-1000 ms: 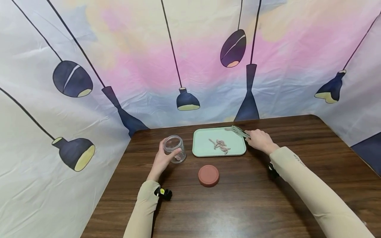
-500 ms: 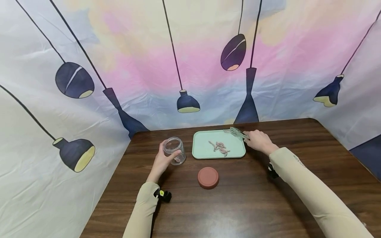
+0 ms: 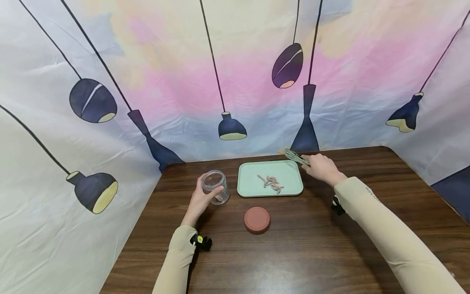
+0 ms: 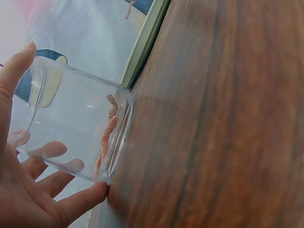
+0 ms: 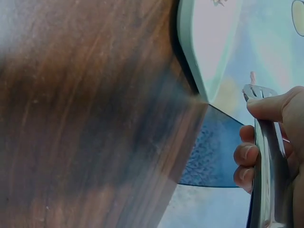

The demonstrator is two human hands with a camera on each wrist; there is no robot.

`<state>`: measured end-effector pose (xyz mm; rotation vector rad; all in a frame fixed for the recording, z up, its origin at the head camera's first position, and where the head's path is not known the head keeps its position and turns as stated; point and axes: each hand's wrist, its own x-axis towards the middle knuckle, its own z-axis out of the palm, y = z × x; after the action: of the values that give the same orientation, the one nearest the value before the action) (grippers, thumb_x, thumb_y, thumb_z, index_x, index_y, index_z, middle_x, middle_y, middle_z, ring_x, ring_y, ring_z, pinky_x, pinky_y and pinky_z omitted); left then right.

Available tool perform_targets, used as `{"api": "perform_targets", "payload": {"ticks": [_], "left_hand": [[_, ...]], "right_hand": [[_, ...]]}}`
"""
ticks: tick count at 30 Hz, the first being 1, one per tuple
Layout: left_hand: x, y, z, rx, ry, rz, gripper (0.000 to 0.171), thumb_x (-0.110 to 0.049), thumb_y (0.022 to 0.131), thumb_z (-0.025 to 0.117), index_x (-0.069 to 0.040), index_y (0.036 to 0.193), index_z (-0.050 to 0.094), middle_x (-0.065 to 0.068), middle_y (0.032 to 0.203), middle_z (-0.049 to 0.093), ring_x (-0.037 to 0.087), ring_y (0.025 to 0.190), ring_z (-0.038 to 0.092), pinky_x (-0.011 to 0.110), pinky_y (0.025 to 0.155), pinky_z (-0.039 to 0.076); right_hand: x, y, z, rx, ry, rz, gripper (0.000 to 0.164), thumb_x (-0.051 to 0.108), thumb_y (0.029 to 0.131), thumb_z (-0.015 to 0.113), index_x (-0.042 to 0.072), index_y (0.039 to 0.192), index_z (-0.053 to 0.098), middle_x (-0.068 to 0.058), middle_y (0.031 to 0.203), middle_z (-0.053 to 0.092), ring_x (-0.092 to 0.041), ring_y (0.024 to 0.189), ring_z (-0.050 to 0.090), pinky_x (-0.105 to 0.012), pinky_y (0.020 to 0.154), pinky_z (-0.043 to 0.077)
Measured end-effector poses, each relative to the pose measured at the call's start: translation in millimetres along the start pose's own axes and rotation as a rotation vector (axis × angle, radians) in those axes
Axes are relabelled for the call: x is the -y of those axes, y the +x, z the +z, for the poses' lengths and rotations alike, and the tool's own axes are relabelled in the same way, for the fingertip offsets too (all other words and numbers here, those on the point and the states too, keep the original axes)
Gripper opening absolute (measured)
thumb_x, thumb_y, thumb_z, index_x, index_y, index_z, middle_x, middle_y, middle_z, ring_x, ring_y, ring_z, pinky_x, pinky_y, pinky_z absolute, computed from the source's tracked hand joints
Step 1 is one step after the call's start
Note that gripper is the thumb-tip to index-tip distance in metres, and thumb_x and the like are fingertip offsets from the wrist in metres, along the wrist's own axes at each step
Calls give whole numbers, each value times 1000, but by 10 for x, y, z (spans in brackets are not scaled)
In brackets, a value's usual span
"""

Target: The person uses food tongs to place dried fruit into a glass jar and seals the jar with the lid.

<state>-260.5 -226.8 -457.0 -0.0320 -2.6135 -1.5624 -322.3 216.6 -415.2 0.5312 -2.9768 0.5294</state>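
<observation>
In the head view my left hand (image 3: 200,200) holds a clear jar (image 3: 216,188) around its side. The jar stands upright and lidless on the table, left of the tray. Inside, near its bottom, lie reddish-brown strips (image 4: 108,135). My right hand (image 3: 321,168) grips metal tongs (image 3: 296,157) with slotted heads, raised over the tray's back right corner. A small pinkish strip (image 5: 252,77) sticks out at the tongs' tip in the right wrist view. On the pale green tray (image 3: 249,173) lie several thin, twisted pinkish-brown strips (image 3: 271,183).
A round reddish-brown lid (image 3: 257,219) lies on the dark wooden table (image 3: 293,253), in front of the tray. Behind the table hangs a cloth (image 3: 176,81) printed with lamps. The table's back edge runs close behind the tray.
The tongs have risen from the tray's back right corner and their arms have come together. My right hand has moved slightly right and up. The left hand and jar stay put.
</observation>
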Motion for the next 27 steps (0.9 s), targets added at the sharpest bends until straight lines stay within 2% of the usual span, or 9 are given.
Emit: {"api": "perform_targets", "payload": {"ticks": [3, 5, 7, 9, 14, 21, 27], "left_hand": [[3, -4, -1, 0, -1, -4, 98, -58, 81, 79, -26, 157, 25, 13, 147, 47, 36, 136, 45, 59, 107, 36], [9, -3, -2, -2, -1, -7, 98, -59, 81, 79, -27, 157, 26, 13, 147, 47, 36, 136, 45, 59, 107, 36], [16, -1, -2, -3, -2, -6, 98, -60, 81, 79, -27, 157, 26, 13, 147, 47, 36, 136, 45, 59, 107, 36], [20, 2, -1, -2, -4, -5, 98, -60, 81, 78, -27, 157, 26, 13, 147, 47, 36, 136, 45, 59, 107, 36], [29, 6, 4, 4, -10, -1, 99, -61, 80, 79, -29, 157, 25, 13, 148, 46, 36, 136, 45, 60, 107, 36], [49, 19, 4, 1, -6, -3, 100, -62, 79, 79, -30, 157, 24, 13, 148, 46, 37, 135, 45, 60, 106, 37], [42, 9, 2, 5, -6, 5, 100, -61, 80, 78, -27, 158, 24, 13, 149, 45, 37, 136, 44, 60, 107, 36]], "right_hand": [[3, 4, -52, -19, 1, 0, 49, 18, 101, 61, -2, 145, 52, -25, 107, 69, -21, 55, 55, -39, 52, 41], [5, 9, -93, -29, 3, 2, 49, 18, 101, 60, -1, 145, 51, -25, 108, 68, -23, 56, 55, -40, 53, 42], [6, 12, -133, -42, 6, 2, 49, 19, 102, 60, -1, 146, 51, -24, 104, 69, -23, 56, 54, -39, 52, 41], [3, 18, -170, -49, 12, 7, 50, 20, 102, 59, 0, 147, 49, -19, 91, 68, -24, 54, 52, -39, 51, 39], [21, 33, -257, -78, 18, 6, 52, 22, 103, 58, 0, 149, 48, -9, 63, 54, -22, 50, 45, -35, 48, 34], [75, 35, -408, -122, 44, 2, 51, 22, 104, 57, 1, 149, 47, -9, 63, 51, -19, 46, 38, -33, 45, 31], [131, 42, -535, -139, 49, 26, 51, 22, 104, 57, 2, 150, 47, -12, 69, 56, -22, 48, 42, -35, 44, 33]]}}
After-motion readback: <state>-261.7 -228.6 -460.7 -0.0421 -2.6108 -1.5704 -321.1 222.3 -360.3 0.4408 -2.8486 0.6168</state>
